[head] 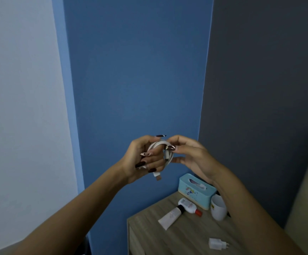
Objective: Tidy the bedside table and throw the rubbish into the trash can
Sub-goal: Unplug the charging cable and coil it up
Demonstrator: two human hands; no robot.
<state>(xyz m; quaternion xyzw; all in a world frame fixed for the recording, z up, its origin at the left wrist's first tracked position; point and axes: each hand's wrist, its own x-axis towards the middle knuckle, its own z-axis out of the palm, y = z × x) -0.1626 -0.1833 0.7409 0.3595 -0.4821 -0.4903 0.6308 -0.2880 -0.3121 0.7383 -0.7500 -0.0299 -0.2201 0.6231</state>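
Cable [159,143], white and coiled, is held in the air above and left of the bench [179,236]. The left hand [142,160] has its fingers curled round the coil, hiding part of it; the right hand [191,155] pinches its top. On the bench lie a tissue box [195,190], tube [169,217], bottle [188,206] and charger [217,243]; the right forearm half-covers a cup [217,208].
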